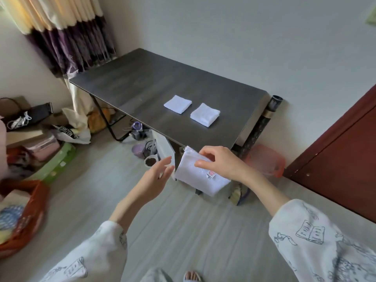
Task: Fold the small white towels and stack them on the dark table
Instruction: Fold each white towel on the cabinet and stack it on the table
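A small white towel [200,177] with a little red-and-white label hangs in the air in front of the dark table [142,82]. My right hand [220,161] pinches its upper edge between thumb and fingers. Just left of the towel, my left hand [157,179] hovers with fingers straight and spread, holding nothing. On the table's near right part lie one folded white towel [177,104] and, beside it on the right, a small stack of folded white towels [205,114].
A dark red door [345,155] stands at the right. An orange basin [266,162] and a dark tube [262,125] sit by the table's right end. Cups and clutter lie under the table; an orange basket [30,216] and bags crowd the left floor.
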`<move>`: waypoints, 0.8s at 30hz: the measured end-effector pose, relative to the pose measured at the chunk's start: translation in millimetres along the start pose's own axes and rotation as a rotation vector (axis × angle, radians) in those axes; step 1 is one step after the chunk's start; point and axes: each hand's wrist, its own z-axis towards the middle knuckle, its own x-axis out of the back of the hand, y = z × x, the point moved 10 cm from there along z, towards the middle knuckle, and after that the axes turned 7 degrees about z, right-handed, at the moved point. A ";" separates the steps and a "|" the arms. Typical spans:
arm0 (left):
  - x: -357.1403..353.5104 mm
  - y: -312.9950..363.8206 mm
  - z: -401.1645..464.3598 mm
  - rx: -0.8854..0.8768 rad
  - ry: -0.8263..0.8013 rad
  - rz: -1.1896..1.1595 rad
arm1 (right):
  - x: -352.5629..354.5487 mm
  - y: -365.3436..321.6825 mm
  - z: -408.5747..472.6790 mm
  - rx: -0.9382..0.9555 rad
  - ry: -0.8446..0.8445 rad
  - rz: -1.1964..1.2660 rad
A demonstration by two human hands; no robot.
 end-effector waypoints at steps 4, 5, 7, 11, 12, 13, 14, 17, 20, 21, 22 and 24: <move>26.0 -10.4 79.8 -0.075 -0.040 -0.146 | 0.9 -7.7 90.8 -0.001 -0.047 0.014; 32.1 -14.5 100.4 -0.106 -0.059 -0.178 | 0.5 -7.8 113.7 -0.006 -0.050 0.009; 46.1 -29.9 142.4 -0.122 -0.087 -0.192 | -2.6 -7.7 158.2 -0.020 -0.051 0.006; 76.4 -60.2 223.6 -0.151 -0.097 -0.130 | -8.9 -4.5 243.1 -0.079 -0.012 0.031; 85.9 -63.8 240.6 -0.170 -0.084 -0.126 | -10.1 -4.3 261.3 -0.099 -0.004 0.041; 94.4 -68.2 256.6 -0.180 -0.073 -0.132 | -11.0 -4.1 277.3 -0.118 0.001 0.050; 101.1 -73.0 273.4 -0.178 -0.076 -0.132 | -10.4 -4.2 292.6 -0.134 0.012 0.061; 107.9 -83.1 322.3 -0.172 -0.137 -0.130 | -2.3 6.0 331.4 -0.215 0.057 0.117; 99.9 -87.0 366.6 -0.152 -0.216 -0.089 | 8.5 28.7 361.3 -0.303 0.103 0.200; 96.7 -87.8 377.0 -0.148 -0.229 -0.083 | 10.6 38.4 367.0 -0.339 0.110 0.237; 92.7 -89.0 388.3 -0.138 -0.242 -0.071 | 12.3 49.9 371.7 -0.382 0.109 0.276; 78.6 -94.7 417.9 -0.100 -0.297 -0.042 | 14.1 81.4 382.5 -0.498 0.078 0.382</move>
